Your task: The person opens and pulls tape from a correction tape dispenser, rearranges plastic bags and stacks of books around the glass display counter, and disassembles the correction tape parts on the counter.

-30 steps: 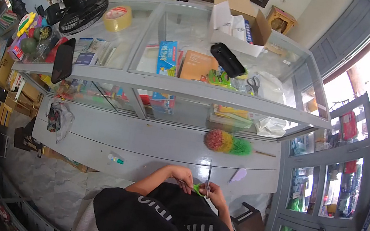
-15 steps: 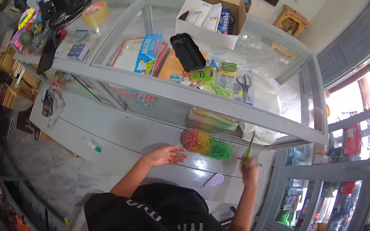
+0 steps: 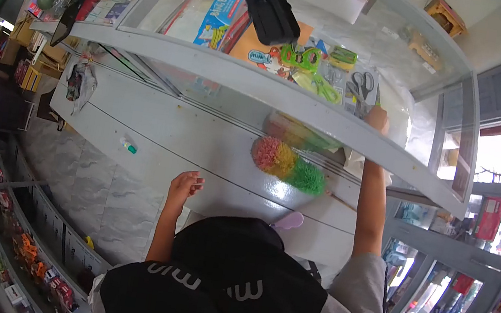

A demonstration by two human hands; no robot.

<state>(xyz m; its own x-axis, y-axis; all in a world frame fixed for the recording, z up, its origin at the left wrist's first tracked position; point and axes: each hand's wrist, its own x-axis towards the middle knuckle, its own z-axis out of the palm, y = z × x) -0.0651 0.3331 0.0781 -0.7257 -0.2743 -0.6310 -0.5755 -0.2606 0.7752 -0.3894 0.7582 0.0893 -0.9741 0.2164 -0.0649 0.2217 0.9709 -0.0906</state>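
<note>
My right hand (image 3: 378,119) is inside the glass display case, seen through its top pane, with the front rail crossing over the wrist. Its fingers are closed around green-handled scissors (image 3: 377,99), of which only a small part shows. Just left of them lies a pair of grey-handled scissors (image 3: 363,83). My left hand (image 3: 187,184) hangs over the near ledge with fingers loosely bent and nothing visible in it. A red, yellow and green duster (image 3: 290,166) rests on the ledge between my arms.
The display case's grey front rail (image 3: 237,73) crosses the view. A black plastic tray (image 3: 272,14) sits above green packaged items (image 3: 301,57) and a blue book (image 3: 220,13). On the ledge are a purple-handled object (image 3: 290,221) and a small green-capped bottle (image 3: 129,146). Glass-paned doors (image 3: 440,275) stand right.
My right hand has moved up and forward from above the ledge into the case with the scissors. My left hand has drawn back to the left. The view has shifted.
</note>
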